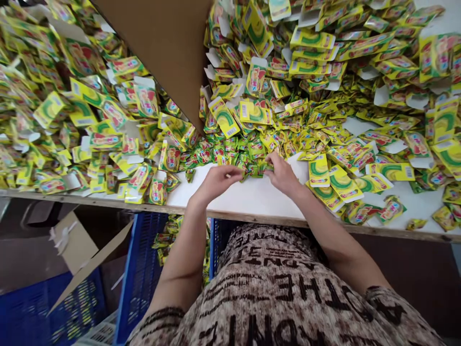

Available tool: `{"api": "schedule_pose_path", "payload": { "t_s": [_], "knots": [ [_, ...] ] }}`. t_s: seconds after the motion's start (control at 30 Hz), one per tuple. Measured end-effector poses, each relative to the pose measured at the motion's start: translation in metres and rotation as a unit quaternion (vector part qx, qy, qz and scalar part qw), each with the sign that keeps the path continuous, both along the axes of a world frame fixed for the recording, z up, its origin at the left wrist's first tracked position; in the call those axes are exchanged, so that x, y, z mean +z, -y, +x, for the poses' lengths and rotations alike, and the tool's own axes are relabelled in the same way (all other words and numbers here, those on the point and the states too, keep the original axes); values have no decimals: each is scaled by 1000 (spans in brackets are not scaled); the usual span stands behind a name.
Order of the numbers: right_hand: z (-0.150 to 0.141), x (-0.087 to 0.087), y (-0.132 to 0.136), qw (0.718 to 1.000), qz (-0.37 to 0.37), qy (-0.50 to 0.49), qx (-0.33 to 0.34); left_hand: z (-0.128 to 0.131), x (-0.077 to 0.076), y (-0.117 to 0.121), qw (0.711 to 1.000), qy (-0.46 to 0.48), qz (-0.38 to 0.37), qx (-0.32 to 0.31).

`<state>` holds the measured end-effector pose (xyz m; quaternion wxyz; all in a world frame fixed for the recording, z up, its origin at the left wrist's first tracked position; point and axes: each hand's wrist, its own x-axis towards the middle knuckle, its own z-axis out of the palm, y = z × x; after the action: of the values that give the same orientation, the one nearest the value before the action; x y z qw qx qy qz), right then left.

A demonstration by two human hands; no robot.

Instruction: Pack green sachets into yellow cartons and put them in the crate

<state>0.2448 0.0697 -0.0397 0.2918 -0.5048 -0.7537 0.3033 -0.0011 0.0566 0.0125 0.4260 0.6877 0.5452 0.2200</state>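
My left hand (220, 181) is over the white tabletop (248, 199), its fingers curled together toward the thumb. Its fingertips meet the near edge of a heap of small green and yellow candy sachets (236, 149); whatever they pinch is too small to make out. Facing it from the right, my right hand (283, 175) is bent over the same heap, with a gap between thumb and fingers and green sachets close to the tips. Small yellow-green cartons (224, 117) with open white flaps lie piled just behind the sachets.
A brown cardboard divider (162, 43) slants across the table between two carton piles. More flat cartons (342, 182) lie right of my right arm. Below the wooden table edge (173, 208) stand a blue crate (135, 269) holding sachets and an open cardboard box (77, 238).
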Motion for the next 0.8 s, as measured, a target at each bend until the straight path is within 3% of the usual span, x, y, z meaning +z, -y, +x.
{"api": "schedule_pose_path", "payload": {
  "t_s": [0.07,0.17,0.27,0.37,0.47,0.53,0.63,0.73,0.8],
  "knots": [
    [3,2,22,999,-16,-21,22,26,2,-40,994,-2,96,59],
    [14,-3,57,997,-72,-11,22,52,6,-97,962,-91,224,126],
    [27,-14,85,987,-152,-24,-36,69,8,-140,938,-213,268,53],
    [39,-23,99,966,-217,-107,-92,79,9,-154,923,-277,268,-15],
    [49,-20,96,931,-229,-243,-144,79,14,-137,924,-273,266,-7],
    [56,-10,88,910,-211,-313,-173,74,17,-108,947,-222,233,10],
    [60,12,70,892,-141,-367,-223,69,9,-49,997,-39,62,15],
    [53,26,53,889,-62,-370,-263,74,-15,9,978,161,-134,17],
    [44,28,47,906,-28,-336,-258,82,-32,35,958,226,-169,46]
  ]
}}
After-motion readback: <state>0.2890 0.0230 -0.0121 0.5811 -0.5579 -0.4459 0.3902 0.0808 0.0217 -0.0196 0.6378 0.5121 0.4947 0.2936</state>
